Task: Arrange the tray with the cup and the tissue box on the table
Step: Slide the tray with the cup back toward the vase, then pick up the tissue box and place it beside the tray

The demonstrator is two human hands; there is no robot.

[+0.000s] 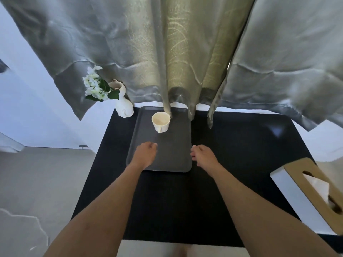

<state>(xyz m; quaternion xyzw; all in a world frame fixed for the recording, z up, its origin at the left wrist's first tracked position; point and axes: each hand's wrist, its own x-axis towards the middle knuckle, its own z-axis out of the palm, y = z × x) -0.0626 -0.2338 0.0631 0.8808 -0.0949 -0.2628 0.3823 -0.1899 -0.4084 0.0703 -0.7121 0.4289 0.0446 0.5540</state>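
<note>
Now both hands hover at the near end of a grey tray on the black table.
Smooth, round-cornered and rectangular, the tray (174,154) lies flat on the matte black table (241,145); a cream cup (161,121), apparently empty, stands at its far end. Left hand (145,154) over the tray, loosely curled, gripping nothing; right hand (203,154) at the tray's right edge, likewise. Right of the tray, well apart, a white tissue box (291,190) with tan slotted lid holds tissue. White vase (123,106) of flowers beside the tray's far-left corner.

Matt grey plastic tray (172,154), glossy cream ceramic cup (161,121), matt black tabletop (232,164), satiny sheened curtains (115,43).
</note>
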